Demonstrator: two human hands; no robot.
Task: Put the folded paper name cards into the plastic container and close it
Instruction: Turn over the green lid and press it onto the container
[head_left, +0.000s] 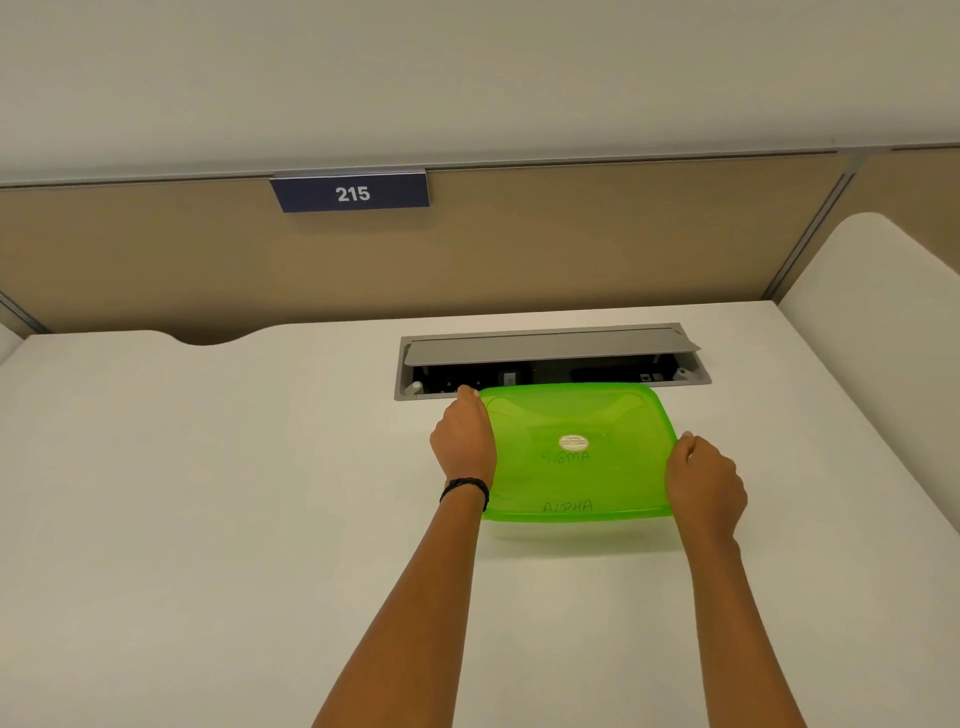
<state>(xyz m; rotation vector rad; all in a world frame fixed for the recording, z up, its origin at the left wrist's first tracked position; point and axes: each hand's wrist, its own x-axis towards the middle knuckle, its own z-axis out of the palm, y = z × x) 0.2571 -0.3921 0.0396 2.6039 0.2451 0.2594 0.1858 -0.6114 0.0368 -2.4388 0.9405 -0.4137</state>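
A translucent green lid (576, 421) covers the plastic container (582, 525) on the white desk (208, 493). Through the lid I read name cards marked SIGMA (566, 457) and ALPHA (567, 505) lying inside. A round sticker sits at the lid's middle. My left hand (464, 439) grips the lid's left edge, fingers curled over the far left corner. My right hand (704, 480) clasps the lid's right edge with the thumb on top. A black band circles my left wrist.
Just behind the container a grey cable tray (550, 358) is sunk into the desk, its flap raised. A beige partition with a blue sign reading 215 (352, 193) stands at the back. A white side panel (883, 312) rises at the right.
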